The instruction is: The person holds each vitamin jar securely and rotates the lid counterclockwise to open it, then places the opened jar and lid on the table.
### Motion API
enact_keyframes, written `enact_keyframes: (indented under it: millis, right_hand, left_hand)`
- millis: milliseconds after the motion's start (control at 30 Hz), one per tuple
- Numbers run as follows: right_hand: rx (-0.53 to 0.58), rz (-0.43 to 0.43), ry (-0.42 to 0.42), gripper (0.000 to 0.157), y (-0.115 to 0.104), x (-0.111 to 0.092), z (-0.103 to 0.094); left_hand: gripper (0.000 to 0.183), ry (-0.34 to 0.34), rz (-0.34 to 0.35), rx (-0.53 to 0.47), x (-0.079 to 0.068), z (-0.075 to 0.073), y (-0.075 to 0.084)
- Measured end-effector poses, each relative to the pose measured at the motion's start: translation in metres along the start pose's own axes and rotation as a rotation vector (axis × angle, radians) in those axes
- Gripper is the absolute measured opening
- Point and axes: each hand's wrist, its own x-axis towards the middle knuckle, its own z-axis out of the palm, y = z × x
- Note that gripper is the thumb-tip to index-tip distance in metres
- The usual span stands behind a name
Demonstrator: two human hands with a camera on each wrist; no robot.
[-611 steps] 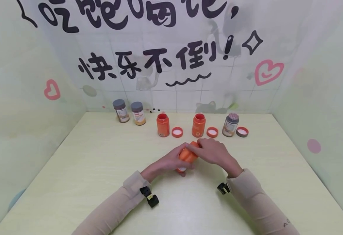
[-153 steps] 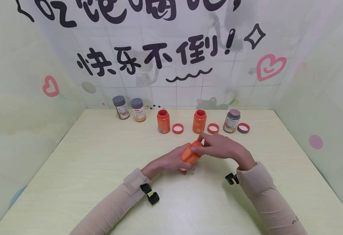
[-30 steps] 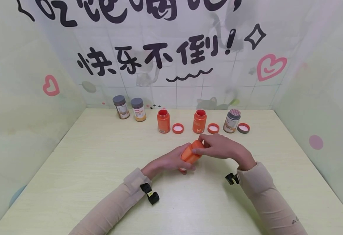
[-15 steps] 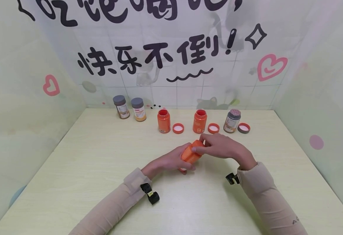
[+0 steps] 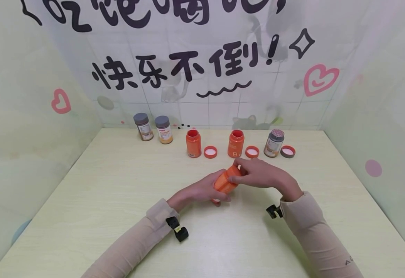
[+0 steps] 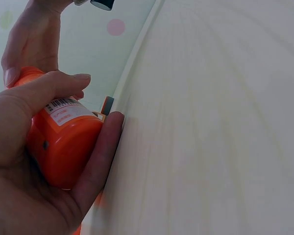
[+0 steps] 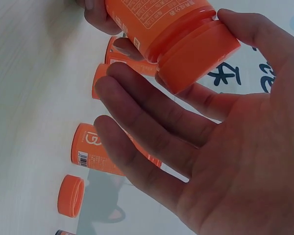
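My left hand (image 5: 202,190) grips an orange bottle (image 5: 224,186) round its body, tilted over the middle of the table with its capped end up and to the right. In the left wrist view, the bottle's rounded base and a white barcode label (image 6: 67,111) show between thumb and fingers. My right hand (image 5: 263,173) is at the upper end, pinching the orange cap (image 7: 198,56) between thumb and index finger. The other fingers of that hand reach out below the cap in the right wrist view. A groove shows between cap and bottle body.
Two uncapped orange bottles (image 5: 193,145) stand at the back, each beside an upturned orange lid (image 5: 210,152). To their right is a grey jar (image 5: 273,144) with a patterned seal and its lid (image 5: 287,151). Two grey-lidded jars (image 5: 163,131) stand back left. Walls enclose the table (image 5: 119,185).
Compared with the oldest frame, the right wrist and forearm are further right and the bottle slightly right. Over the last second, only the right thumb and fingers shift slightly on the cap.
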Motion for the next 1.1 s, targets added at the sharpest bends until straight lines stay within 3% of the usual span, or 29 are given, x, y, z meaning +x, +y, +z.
enact_keyframes:
  millis: [533,767,1100]
  right_hand:
    - [0.016,0.001,0.023,0.049,-0.0002,-0.0018,0.0025]
    - [-0.018,0.046,0.034,0.040,0.0006,-0.0019,0.0023]
    - [-0.011,0.002,0.008,0.035,0.0018,-0.0001,0.0010]
  left_hand:
    - [0.053,0.005,0.006,0.009,0.0002,0.0005,-0.0039]
    - [0.054,0.010,-0.010,0.003,0.0010,0.0008,-0.0033]
    - [0.053,0.008,-0.005,-0.005,0.0015,0.0010,-0.0024]
